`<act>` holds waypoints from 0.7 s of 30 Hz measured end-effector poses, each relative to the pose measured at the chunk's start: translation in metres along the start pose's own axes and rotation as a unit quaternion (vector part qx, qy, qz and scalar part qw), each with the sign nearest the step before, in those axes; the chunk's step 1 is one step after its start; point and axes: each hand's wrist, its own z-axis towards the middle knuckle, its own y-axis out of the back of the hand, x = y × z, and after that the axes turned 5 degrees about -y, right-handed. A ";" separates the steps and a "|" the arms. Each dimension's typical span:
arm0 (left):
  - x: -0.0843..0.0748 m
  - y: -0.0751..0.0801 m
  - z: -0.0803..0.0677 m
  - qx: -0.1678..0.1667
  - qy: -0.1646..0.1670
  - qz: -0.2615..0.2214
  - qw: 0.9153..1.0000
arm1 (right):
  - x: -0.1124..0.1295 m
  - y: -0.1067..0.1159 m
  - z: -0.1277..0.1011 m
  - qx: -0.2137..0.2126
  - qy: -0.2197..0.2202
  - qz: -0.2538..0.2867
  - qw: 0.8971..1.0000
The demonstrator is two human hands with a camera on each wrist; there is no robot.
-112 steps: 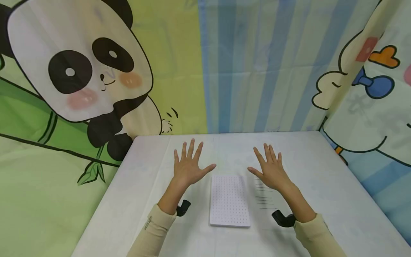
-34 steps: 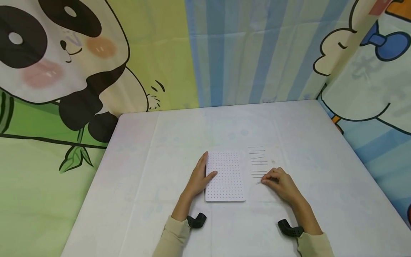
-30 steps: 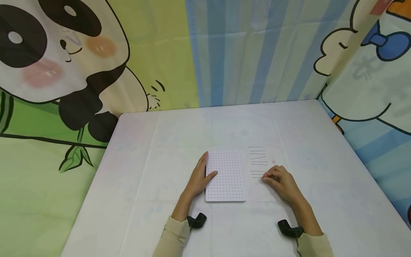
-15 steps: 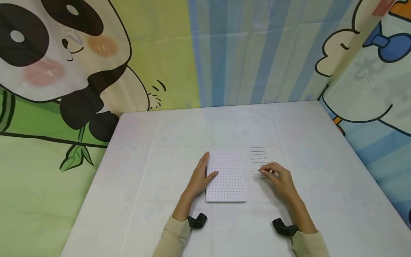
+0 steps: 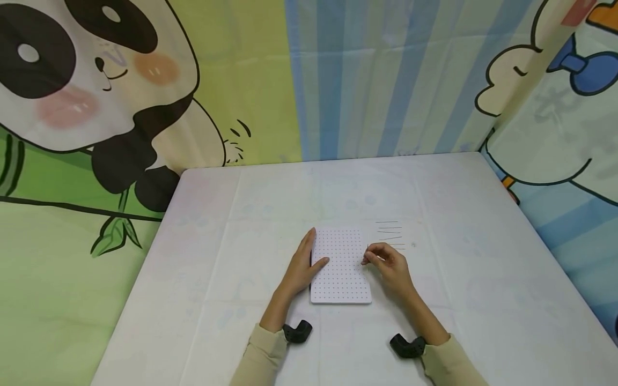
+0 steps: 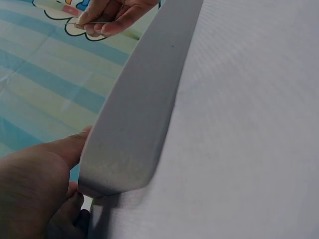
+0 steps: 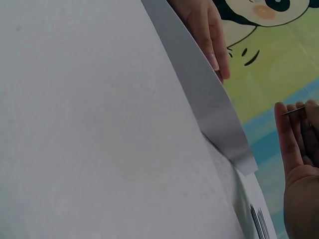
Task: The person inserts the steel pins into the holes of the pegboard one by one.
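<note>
A white board with a grid of small holes [image 5: 341,271] lies flat on the table. My left hand [image 5: 300,268] rests along its left edge, fingers straight against the side and thumb on the top face. Just over the board's right edge, my right hand [image 5: 392,268] pinches a thin metal needle [image 7: 293,110] between thumb and fingertips. The needle also shows in the left wrist view, held off the board. Several more needles [image 5: 387,222] lie in a column to the right of the board; the right hand hides the lower ones in the head view.
A white cloth [image 5: 251,214] covers the table. Behind it hangs a printed curtain [image 5: 241,80] with a panda and stripes. Black wrist cameras sit on the left wrist [image 5: 298,332] and right wrist [image 5: 407,346].
Both hands were first raised and spread; the left then settled on the board. The right picked up a needle beside the board, lifted it and moved left to the board's right edge.
</note>
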 end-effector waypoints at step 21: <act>0.001 0.000 0.001 0.003 0.003 0.004 1.000 | 0.018 -0.022 0.002 0.028 0.035 -0.138 0.989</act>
